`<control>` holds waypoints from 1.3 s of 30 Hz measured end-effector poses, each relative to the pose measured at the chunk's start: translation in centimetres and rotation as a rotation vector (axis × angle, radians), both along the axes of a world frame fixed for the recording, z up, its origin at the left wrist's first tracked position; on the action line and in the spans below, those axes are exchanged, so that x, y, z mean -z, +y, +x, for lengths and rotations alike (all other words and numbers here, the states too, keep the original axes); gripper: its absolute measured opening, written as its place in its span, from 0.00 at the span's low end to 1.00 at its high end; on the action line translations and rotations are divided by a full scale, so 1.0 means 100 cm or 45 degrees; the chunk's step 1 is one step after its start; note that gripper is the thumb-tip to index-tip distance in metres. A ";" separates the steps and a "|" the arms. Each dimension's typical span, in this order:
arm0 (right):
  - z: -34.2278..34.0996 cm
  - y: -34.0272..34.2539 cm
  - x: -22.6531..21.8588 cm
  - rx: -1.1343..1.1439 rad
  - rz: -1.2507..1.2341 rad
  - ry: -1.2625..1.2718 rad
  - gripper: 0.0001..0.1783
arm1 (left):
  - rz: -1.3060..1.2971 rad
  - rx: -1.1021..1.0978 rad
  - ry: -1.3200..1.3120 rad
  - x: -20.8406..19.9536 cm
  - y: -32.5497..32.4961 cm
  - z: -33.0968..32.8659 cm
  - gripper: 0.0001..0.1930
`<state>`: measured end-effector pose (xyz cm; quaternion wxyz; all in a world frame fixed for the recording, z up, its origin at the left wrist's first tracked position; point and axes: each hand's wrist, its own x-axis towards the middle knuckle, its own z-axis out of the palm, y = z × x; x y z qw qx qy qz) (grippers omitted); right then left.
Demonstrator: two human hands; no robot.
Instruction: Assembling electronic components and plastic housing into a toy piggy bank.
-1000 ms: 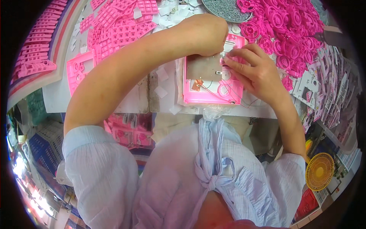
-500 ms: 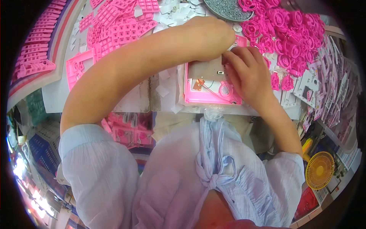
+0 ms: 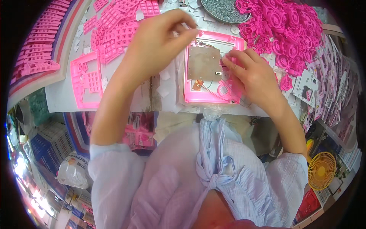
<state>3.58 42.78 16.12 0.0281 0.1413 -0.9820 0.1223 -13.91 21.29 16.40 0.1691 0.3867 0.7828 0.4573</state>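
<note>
A pink plastic casing [image 3: 214, 100] lies face down on the table before me, with a brown circuit board [image 3: 204, 65] inside it. Thin wires and a copper-coloured piece [image 3: 198, 84] show below the board. My left hand [image 3: 162, 40] is above the casing's far left corner, thumb and forefinger brought together; whatever is between them is too small to make out. Over the casing's right side, my right hand [image 3: 251, 74] has its fingertips closed at the board's right edge, by a small dark part. Its fingers hide what they grip.
A second pink frame [image 3: 85, 82] lies at the left. Pink button grids [image 3: 122, 32] are heaped behind it. A round dish of small metal screws [image 3: 228, 10] stands at the back, beside a pile of pink ring parts [image 3: 291, 34]. White panels [image 3: 328, 82] are stacked at the right.
My left hand has moved left and back off the casing, uncovering the board's upper part. My right hand has stayed at the board's right edge, shifting only slightly.
</note>
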 end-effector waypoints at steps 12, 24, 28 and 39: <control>0.020 -0.047 0.009 -0.042 -0.311 0.055 0.18 | 0.225 0.070 0.438 0.038 -0.054 0.078 0.12; 0.027 -0.058 0.010 0.051 -0.231 0.018 0.18 | -0.085 0.327 0.666 0.034 -0.055 0.082 0.13; 0.006 -0.035 0.010 0.137 -0.491 0.094 0.10 | 0.121 0.221 0.356 0.037 -0.051 0.046 0.10; -0.071 -0.021 0.024 0.251 -0.184 0.141 0.10 | 0.041 -0.195 0.190 0.038 0.003 -0.006 0.14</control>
